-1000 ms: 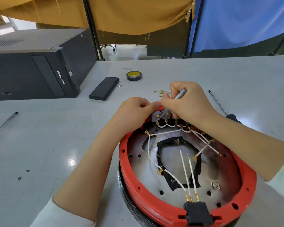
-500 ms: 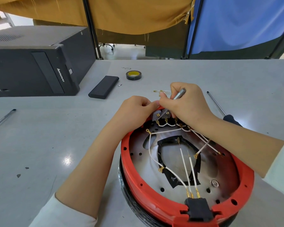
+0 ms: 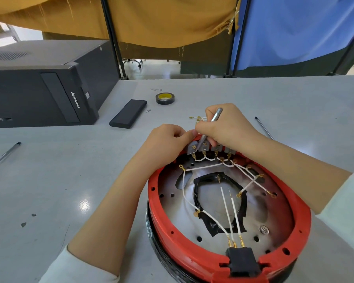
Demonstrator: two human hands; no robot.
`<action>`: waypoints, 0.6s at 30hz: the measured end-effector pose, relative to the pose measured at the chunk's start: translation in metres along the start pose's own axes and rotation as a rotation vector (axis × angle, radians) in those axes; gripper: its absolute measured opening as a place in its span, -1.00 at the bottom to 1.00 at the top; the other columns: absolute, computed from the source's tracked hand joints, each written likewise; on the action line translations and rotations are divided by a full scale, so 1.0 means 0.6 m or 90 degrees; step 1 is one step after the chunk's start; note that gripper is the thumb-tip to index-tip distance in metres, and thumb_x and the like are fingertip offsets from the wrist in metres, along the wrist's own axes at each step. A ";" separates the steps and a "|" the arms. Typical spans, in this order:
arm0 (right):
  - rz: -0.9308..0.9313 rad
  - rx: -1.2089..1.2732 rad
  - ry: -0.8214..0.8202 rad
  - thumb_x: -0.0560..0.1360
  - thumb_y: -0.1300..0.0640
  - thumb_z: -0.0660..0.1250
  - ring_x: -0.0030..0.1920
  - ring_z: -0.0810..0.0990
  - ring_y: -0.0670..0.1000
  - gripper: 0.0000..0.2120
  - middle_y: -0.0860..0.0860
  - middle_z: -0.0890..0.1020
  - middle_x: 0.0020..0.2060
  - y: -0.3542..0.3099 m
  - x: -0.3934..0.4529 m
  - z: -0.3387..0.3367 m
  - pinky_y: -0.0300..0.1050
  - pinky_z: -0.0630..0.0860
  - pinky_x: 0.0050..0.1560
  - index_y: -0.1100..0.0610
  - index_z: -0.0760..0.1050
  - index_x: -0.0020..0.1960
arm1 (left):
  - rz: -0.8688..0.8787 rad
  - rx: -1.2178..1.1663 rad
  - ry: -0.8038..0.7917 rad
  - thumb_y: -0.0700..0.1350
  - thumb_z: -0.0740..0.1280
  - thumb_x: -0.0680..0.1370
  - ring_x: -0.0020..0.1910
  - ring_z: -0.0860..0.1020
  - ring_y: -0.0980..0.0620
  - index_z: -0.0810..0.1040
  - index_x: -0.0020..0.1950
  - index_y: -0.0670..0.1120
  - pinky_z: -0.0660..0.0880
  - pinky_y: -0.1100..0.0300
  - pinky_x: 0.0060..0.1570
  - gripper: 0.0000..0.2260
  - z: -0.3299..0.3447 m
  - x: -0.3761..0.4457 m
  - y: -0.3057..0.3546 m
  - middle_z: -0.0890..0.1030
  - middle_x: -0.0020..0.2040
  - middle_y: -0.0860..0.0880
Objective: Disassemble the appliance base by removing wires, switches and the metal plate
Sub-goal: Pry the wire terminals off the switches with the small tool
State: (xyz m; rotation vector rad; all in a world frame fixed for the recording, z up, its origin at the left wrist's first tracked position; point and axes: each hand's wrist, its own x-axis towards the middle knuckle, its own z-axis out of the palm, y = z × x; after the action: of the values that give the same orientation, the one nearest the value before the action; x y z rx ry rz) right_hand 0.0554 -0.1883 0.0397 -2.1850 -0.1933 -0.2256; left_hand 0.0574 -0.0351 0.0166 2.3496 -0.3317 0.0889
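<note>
Appliance base [image 3: 229, 260]: rigid red ring on counter [image 3: 49, 180]. Switches [image 3: 211, 149] at twelve o'clock, wires [image 3: 227, 209] thin, likely fragile; hold at terminals. Left hand [image 3: 168, 141] fingers pinch rim; right hand [image 3: 227, 125] grasps screwdriver [image 3: 211, 126].

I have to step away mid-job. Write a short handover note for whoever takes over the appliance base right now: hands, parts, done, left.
Right hand: grip around a slim silver metal tool, tip down at the row of grey switch blocks on the far rim.
Left hand: fingers pinched at the leftmost block, at the rim of the red plastic appliance base.
Done: a few loose white wires with gold terminals lie on the grey table beyond the hands.
Left: the white wires inside the base, some still running to the black plug block; the switches; the round silver metal plate.
Spare black-handled screwdriver lies to the right.
</note>
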 end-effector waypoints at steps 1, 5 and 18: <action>0.001 0.003 0.004 0.38 0.24 0.33 -0.53 0.38 0.01 -0.69 0.06 0.44 -0.65 -0.001 -0.001 0.000 -0.23 0.37 -0.40 0.14 0.26 -0.45 | 0.001 -0.002 0.001 0.19 0.22 0.54 -0.56 0.34 0.20 0.51 -0.26 -0.18 0.25 0.45 -0.56 -0.56 0.000 0.000 0.000 0.35 -0.50 0.06; 0.004 -0.013 0.001 0.39 0.22 0.32 -0.52 0.38 0.02 -0.69 0.05 0.43 -0.66 -0.002 0.004 0.001 -0.16 0.38 -0.34 0.14 0.26 -0.44 | 0.002 0.003 0.000 0.18 0.21 0.55 -0.54 0.35 0.25 0.54 -0.23 -0.17 0.27 0.46 -0.54 -0.57 -0.001 0.001 0.000 0.38 -0.48 0.05; -0.085 -0.015 0.079 0.40 0.19 0.32 -0.67 0.34 -0.12 -0.65 -0.07 0.32 -0.68 0.011 -0.009 0.008 -0.07 0.36 -0.49 0.09 0.22 -0.46 | -0.006 -0.031 -0.008 0.21 0.22 0.51 -0.51 0.27 0.14 0.52 -0.14 -0.29 0.24 0.38 -0.55 -0.48 0.001 -0.001 -0.003 0.39 -0.42 -0.03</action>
State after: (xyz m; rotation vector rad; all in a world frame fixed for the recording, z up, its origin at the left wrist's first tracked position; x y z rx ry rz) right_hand 0.0518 -0.1886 0.0305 -2.1749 -0.2683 -0.4403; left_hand 0.0573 -0.0340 0.0148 2.3047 -0.3255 0.0602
